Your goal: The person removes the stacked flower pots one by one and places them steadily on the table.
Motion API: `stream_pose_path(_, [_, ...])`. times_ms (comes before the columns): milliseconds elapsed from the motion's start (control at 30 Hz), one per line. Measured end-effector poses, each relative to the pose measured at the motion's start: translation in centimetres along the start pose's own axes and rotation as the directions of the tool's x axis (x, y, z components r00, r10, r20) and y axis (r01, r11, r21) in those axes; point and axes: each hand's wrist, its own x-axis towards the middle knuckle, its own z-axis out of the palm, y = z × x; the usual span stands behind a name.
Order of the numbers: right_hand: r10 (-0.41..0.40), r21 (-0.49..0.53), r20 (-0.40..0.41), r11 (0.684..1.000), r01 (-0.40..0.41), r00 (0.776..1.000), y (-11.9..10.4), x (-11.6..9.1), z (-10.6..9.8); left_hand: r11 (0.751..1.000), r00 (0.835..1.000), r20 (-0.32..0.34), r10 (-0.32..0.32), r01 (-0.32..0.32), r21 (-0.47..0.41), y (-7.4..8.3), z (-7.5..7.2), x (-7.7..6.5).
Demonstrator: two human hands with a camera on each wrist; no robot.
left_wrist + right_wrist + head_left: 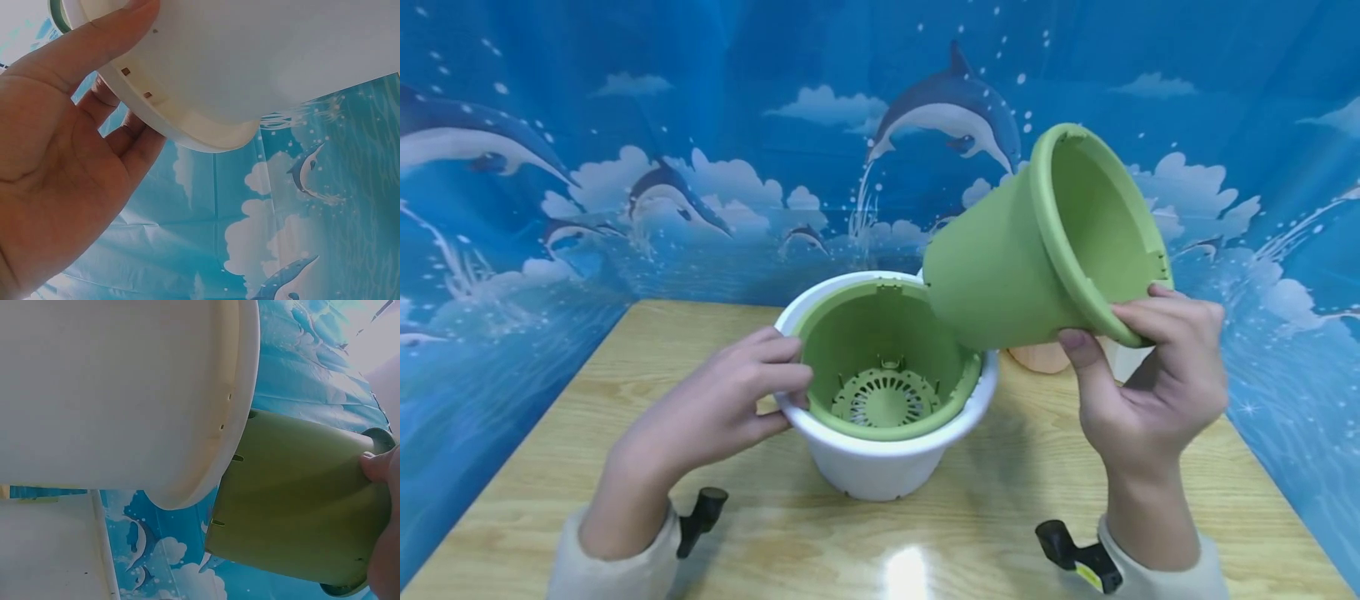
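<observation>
A white flowerpot [880, 475] stands upright on the table, with a green flowerpot [857, 337] nested inside it. The nested pot's bottom shows a ring of slots. My left hand [722, 400] grips the white pot's rim on its left side; in the left wrist view the thumb [119, 37] lies on the outside under the rim. A second green flowerpot [992, 267] is held up and tilted at the right, its mouth facing right. My right hand [1157, 375] pinches its rim between thumb and fingers. Its base end overlaps the nested pot's right edge in view; contact cannot be told.
Behind the held pot, a round tan object [1040, 358] and part of a white container [1123, 362] show on the wooden table [760, 533]. A blue dolphin-print curtain [737, 125] encloses the back and sides. Black camera mounts [700, 521] sit at both wrists.
</observation>
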Motion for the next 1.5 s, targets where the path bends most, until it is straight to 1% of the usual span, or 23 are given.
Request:
stream_pose_path(267, [0.007, -0.094, 0.032, 0.996, -0.004, 0.999, 0.4, 0.0, -0.2, 1.0, 1.0, 0.001, -0.001, 0.001, 0.004, -0.1, 0.1, 0.0])
stream_pose_path(567, [0.036, -0.159, 0.08, 0.987, -0.023, 0.996, 1.1, 0.3, -0.8, 1.0, 1.0, 0.001, -0.003, 0.003, 0.002, 0.0, 0.0, -0.1])
stream_pose_path(867, [0.045, -0.197, 0.091, 0.98, -0.026, 0.995, 1.8, 0.3, -1.3, 1.0, 1.0, -0.005, 0.005, -0.005, 0.0, 0.0, 0.0, 0.0])
stream_pose_path(1133, [0.057, -0.215, 0.099, 0.976, -0.035, 0.993, 2.2, 0.1, -2.0, 1.0, 1.0, 0.001, -0.008, 0.008, -0.003, 0.0, -0.1, 0.0])
stream_pose_path(1367, [0.066, -0.251, 0.152, 0.968, -0.026, 0.986, 3.1, -0.3, -3.0, 1.0, 1.0, 0.003, -0.011, 0.011, 0.0, 0.1, -0.1, -0.1])
stream_pose_path(1500, [0.069, -0.274, 0.166, 0.961, -0.021, 0.984, 3.3, -0.3, -3.3, 1.0, 1.0, 0.006, -0.018, 0.018, -0.001, 0.1, 0.0, -0.1])
